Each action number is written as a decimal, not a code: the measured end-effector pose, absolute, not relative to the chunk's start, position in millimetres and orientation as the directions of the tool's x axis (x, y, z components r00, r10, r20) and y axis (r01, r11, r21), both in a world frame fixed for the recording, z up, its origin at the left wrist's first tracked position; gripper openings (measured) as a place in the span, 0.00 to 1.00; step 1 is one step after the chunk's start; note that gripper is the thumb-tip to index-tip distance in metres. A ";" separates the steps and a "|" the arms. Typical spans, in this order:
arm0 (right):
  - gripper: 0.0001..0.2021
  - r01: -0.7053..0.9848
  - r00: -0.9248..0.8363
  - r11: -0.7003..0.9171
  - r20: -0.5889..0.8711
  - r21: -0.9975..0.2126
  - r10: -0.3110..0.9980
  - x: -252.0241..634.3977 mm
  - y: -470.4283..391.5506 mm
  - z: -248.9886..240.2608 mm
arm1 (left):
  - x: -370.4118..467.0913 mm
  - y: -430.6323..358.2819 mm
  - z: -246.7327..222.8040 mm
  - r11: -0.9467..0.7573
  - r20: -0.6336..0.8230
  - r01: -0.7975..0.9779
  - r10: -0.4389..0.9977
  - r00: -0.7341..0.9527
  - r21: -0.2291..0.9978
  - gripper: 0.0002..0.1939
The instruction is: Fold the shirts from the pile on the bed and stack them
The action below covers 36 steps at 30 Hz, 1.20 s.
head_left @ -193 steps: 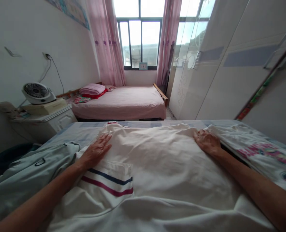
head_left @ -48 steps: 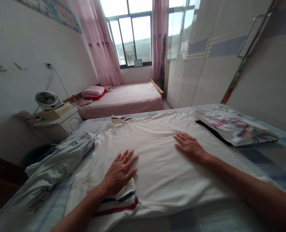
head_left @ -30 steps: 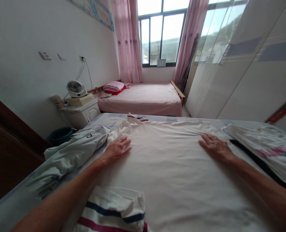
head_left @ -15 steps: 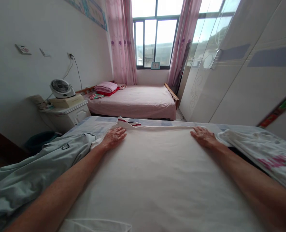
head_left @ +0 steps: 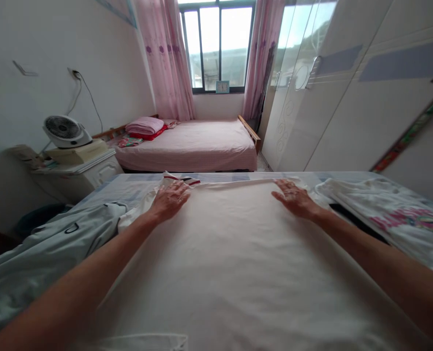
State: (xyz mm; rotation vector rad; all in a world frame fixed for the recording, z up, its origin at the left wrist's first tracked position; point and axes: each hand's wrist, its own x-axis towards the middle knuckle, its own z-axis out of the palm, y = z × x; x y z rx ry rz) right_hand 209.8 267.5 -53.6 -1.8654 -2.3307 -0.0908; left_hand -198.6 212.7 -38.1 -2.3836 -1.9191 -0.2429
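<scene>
Had a white shirt [head_left: 234, 243] spread over the blue-checked bedsheet [head_left: 110, 189], running out of view at the bottom. Had the left hand [head_left: 169, 199] palm down on its far left part, next to some red-and-dark striped trim [head_left: 192, 182], and the right hand [head_left: 294, 196] likewise near its far right edge. Grasped nothing with either, with fingers loose and spread rather than clenched. Covered some of the cloth with the forearms (and part of the grey garment [head_left: 55, 251] behind the left one). Saw on the right a folded white top [head_left: 372, 197], with a black strip [head_left: 359, 224] between it and the right forearm. Noticed beyond the sheet a pink bed [head_left: 202, 144], with folded pink bedding [head_left: 145, 125] on red cloth [head_left: 152, 135]; at left, a fan [head_left: 65, 130] on a cream box [head_left: 77, 152] atop a white cabinet [head_left: 101, 170], and a dark tub [head_left: 39, 215]. Made out a wardrobe [head_left: 333, 107] along the right and a clock [head_left: 222, 87] by the window [head_left: 235, 46], with numbers too small to read. Found pink lettering [head_left: 403, 219] on the folded white top (too blurred to spell out) and a dark curved mark [head_left: 72, 231] on the grey garment.
</scene>
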 end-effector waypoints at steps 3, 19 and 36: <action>0.29 0.861 -0.489 0.504 0.160 -0.071 0.858 208.1 197.3 -63.6 | -192.1 154.7 -43.4 -0.419 0.129 0.908 0.902 0.413 0.021 0.26; 0.28 0.834 -0.543 0.550 0.102 -0.054 0.834 212.1 43.7 -55.9 | -208.4 3.6 -35.9 -0.430 0.023 0.896 0.902 0.430 0.109 0.30; 0.22 0.916 -0.195 0.209 0.075 -0.342 0.978 372.0 -74.9 -40.3 | -222.0 -87.9 -8.4 -0.083 -0.049 0.946 0.993 0.103 0.312 0.27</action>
